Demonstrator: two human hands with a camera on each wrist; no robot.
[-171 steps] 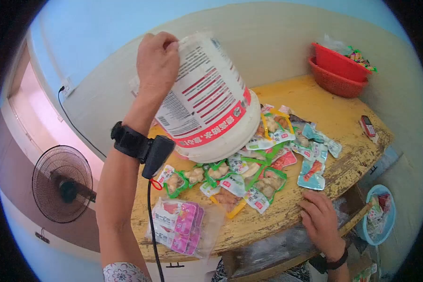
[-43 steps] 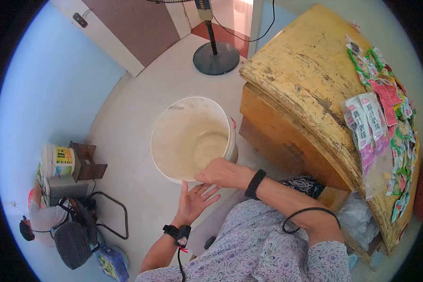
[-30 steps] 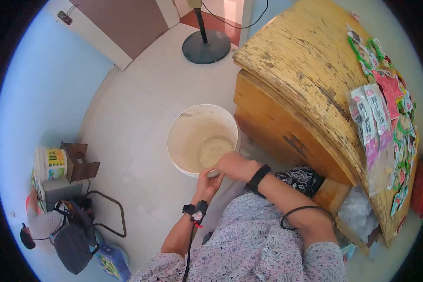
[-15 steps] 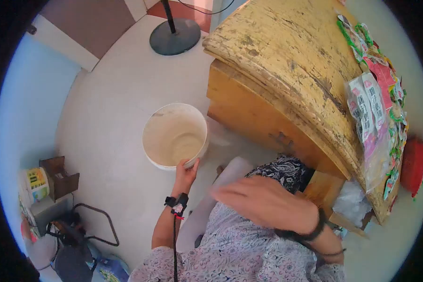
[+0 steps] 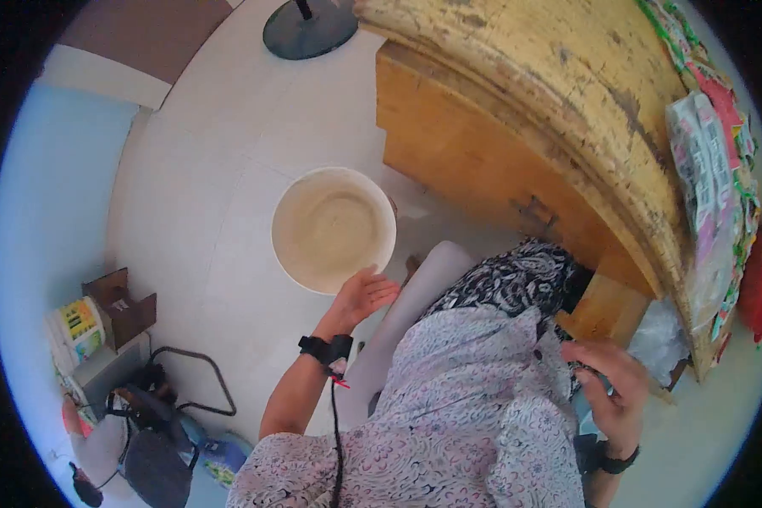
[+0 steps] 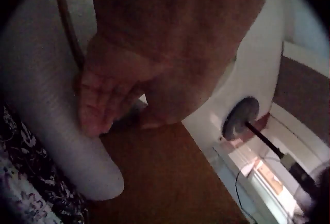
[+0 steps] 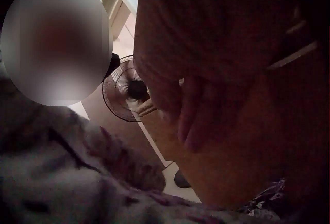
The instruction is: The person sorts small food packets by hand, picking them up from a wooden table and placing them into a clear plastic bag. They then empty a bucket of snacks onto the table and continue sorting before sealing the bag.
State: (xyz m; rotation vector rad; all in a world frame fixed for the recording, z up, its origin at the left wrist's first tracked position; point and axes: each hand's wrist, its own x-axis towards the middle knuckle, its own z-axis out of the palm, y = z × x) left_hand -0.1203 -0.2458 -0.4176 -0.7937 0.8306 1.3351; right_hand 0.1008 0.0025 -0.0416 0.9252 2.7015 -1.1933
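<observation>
A white plastic bucket (image 5: pixel 292 233) stands upright on the floor in the head view, and only its bare inside shows from above. My left hand (image 5: pixel 364 298) is at the bucket's near rim, palm turned up and fingers extended, gripping nothing. In the left wrist view the same hand (image 6: pixel 116 92) appears with its fingers together beside a pale trouser leg (image 6: pixel 67 146). My right hand (image 5: pixel 611 381) is off to the right, beside the patterned dress and close to the pulled-out drawer (image 5: pixel 605 309). Its fingers are loosely bent, with nothing seen in them; the right wrist view of this hand (image 7: pixel 191 95) is dark.
A worn yellow wooden table (image 5: pixel 516 68) stands at the right, bearing several snack packets (image 5: pixel 707 161). Clear plastic bags (image 5: pixel 657 339) lie in the drawer. The fan's round base (image 5: pixel 309 32) is on the floor beyond the bucket. A chair (image 5: pixel 157 466) and small boxes stand at the left.
The bucket, earlier tilted over the packets on the table, is now down on the floor. Both hands have left its rim; the right one has moved rightward towards the drawer.
</observation>
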